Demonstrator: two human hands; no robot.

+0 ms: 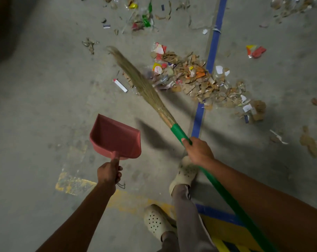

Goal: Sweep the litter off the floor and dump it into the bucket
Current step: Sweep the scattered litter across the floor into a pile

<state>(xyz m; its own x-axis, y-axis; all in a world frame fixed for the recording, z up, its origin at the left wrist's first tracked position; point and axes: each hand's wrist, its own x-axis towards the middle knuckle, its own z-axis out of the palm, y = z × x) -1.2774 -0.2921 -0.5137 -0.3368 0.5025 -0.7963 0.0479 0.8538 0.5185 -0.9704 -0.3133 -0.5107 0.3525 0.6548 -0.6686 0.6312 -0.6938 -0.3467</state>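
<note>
Evidently the gathering step was in hand. The right hand (198,151) gripped the green handle of the broom (142,82), fingers curled round it just below the bristle binding. The straw bristles reached far and left, their right edge against the near-left side of the main heap of litter (195,80). That heap was a mound of brown scraps, wrappers and paper lying across the blue line (213,51) on the floor (45,88). The left hand (108,172) held the red dustpan (116,137) by its stub handle, thumb along the top and fingers wrapped under. The pan hung near and left of the heap, well apart from it, and looked empty. Whether its lip touched the floor could not be told.

By my reading, little of the task was done. Loose litter lay farther off: a green-and-red scatter (145,19) at the far middle, a red and yellow wrapper (256,51) at the right, and a small white carton (120,85) just left of the bristles. The next move would call for drawing those strays into the heap, then setting the pan's lip flat on the floor beside it and brushing the heap in.

The bucket was nowhere in view. The broom's upper handle ran out at the near right edge, partly behind the right forearm. The bristle tips were blurred, and most scraps were too small to name.
</note>
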